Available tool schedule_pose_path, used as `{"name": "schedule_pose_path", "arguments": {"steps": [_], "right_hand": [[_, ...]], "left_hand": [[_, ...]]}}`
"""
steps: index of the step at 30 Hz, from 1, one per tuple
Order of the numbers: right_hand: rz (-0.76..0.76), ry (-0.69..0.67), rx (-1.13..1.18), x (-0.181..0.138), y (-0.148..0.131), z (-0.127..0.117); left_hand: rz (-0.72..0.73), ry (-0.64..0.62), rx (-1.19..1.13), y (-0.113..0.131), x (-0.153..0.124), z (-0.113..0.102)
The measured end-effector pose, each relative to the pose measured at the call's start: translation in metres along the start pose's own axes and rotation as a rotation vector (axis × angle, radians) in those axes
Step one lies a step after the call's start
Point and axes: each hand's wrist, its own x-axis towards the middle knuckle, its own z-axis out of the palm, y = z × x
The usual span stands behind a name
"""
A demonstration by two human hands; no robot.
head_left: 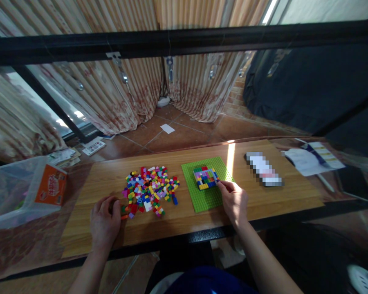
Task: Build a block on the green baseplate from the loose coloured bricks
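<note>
A low, square build of multicoloured toy bricks (206, 178) sits on a green studded baseplate (199, 203). At the build's right edge, my right hand (235, 201) has its thumb and forefinger pinched on a small brick, mostly hidden by the fingertips. To the left lies a loose pile of small toy bricks (153, 187) in many colours. My left hand (104, 222) rests on the wooden board beside the pile's near left edge. Its fingers are loosely curled with a gap to the thumb, and no brick shows in them.
A phone-like device (263, 169), blurred out, lies right of the baseplate on the wooden board (168, 159). Papers (306, 161) and a white pen (326, 183) are farther right. A clear plastic bin (15, 204) with an orange label stands at left. A dark metal bar (184, 39) crosses beyond.
</note>
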Motion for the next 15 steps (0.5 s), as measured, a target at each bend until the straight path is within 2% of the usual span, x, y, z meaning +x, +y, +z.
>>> {"name": "schedule_pose_path", "arguments": {"steps": [8, 15], "right_hand": [[-0.027, 0.018, 0.01, -0.0006, -0.0002, 0.0009], [-0.121, 0.04, -0.033, 0.0008, 0.0015, 0.0039]], "left_hand": [[0.016, 0.001, 0.0, 0.001, 0.0007, -0.0007], [0.015, -0.018, 0.003, -0.0011, 0.0002, 0.0007]]}}
